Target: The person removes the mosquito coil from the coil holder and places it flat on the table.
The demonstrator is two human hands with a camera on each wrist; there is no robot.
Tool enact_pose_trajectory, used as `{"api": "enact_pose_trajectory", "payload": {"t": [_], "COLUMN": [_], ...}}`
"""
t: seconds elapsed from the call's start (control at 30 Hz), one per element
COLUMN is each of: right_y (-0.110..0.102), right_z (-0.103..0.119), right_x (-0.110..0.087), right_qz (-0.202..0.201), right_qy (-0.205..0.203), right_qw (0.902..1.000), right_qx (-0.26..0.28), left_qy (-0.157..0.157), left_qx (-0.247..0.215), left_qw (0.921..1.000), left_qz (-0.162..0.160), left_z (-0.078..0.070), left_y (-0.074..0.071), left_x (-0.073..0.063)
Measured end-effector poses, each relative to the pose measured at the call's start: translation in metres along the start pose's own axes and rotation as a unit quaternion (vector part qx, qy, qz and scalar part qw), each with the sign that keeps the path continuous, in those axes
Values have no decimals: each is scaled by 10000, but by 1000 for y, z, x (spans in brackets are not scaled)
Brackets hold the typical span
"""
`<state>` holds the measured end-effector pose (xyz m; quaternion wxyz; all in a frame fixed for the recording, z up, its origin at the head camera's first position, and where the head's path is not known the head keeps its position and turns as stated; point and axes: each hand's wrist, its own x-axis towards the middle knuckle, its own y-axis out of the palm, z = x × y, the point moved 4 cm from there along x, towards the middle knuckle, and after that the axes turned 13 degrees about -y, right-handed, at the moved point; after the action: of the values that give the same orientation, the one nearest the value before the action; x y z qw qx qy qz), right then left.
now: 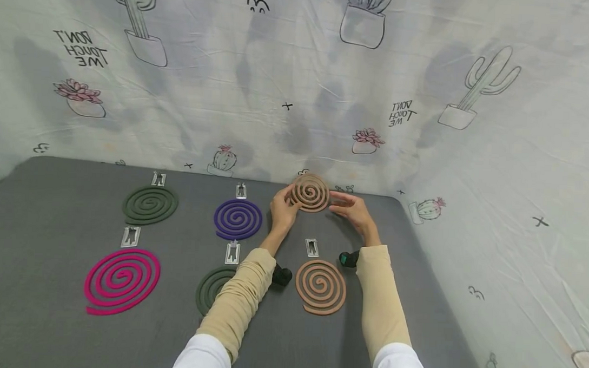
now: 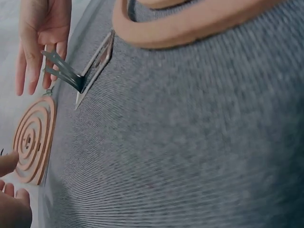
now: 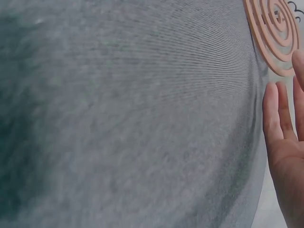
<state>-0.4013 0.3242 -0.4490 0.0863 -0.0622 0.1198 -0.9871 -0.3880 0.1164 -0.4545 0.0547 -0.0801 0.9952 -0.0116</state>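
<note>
At the far edge of the table, my left hand (image 1: 283, 209) pinches a tan mosquito coil (image 1: 311, 193) by its left side, the thumb over its front face. The coil is tilted up, its face towards me. My right hand (image 1: 353, 209) is at its right edge with extended fingers. In the right wrist view, the right hand (image 3: 289, 147) has its fingertips just below the coil's rim (image 3: 280, 70). Nearer to me lie a second tan coil (image 1: 321, 287) and a metal coil stand (image 1: 312, 248) with raised prongs.
To the left lie a purple coil (image 1: 237, 219), a green coil (image 1: 150, 205) and a pink coil (image 1: 123, 280), with metal stands beside them. My left sleeve (image 1: 239, 298) partly covers another green coil (image 1: 208, 289). A patterned curtain (image 1: 288, 70) rises behind the grey table (image 1: 44, 224).
</note>
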Motion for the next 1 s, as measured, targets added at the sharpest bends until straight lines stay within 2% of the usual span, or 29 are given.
{"api": "enact_pose_trajectory", "payload": {"t": [0.07,0.27,0.53,0.67,0.83,1.0], "right_y": [-2,-4,-3,-1,3,6], "right_z": [-2,-5,-4,-4,-6,-7], "right_x": [1,3,9,12,14,18], "right_qz": [-60,-99,-32,-48,-152,-288], "right_qy": [-18,-83,-36,-45,-19,-186], "right_qw": [10000,9999,9999,9989,9983,9991], "right_qx": [-67,-111,128,466,555,259], "left_qy": [-86,4,237,250,297,275], "left_qx": [26,182,1104,1292,1249,959], "left_qw": [10000,9998,9929,9905,9908,9938], "left_qz": [-41,-75,-366,-391,-434,-488], "left_z": [2,-1,-8,-8,-5,-2], "left_y": [1,1,-3,-2,-2,-3], "left_x": [1,6,19,23,26,29]}}
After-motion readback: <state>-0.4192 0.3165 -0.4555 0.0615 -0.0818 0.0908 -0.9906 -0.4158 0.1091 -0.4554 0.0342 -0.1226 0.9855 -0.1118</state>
